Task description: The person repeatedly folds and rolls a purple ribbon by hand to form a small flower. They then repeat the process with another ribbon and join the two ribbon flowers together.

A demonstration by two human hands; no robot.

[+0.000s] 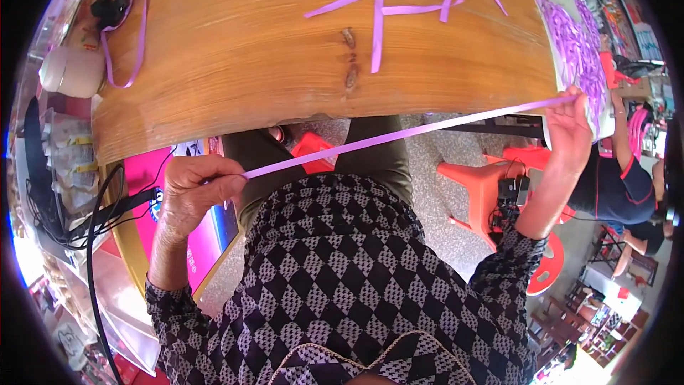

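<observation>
A purple ribbon point(385, 137) is stretched straight between my two hands, in front of the table's near edge and above my lap. My left hand point(198, 189) pinches its lower left end between thumb and bent fingers. At the upper right, my right hand point(568, 128) holds the other end, which runs across its fingertips; the exact grip there is hard to make out. More purple ribbon strips point(377, 18) lie loosely crossed at the far middle of the wooden table point(235, 50).
A heap of purple ribbon point(576, 46) lies on a white surface to the right. On the left are a ribbon loop point(144, 36) by a small black object, a white jar point(71, 71) and a black cable point(91, 257). An orange stool point(474, 189) stands right; other people are beyond.
</observation>
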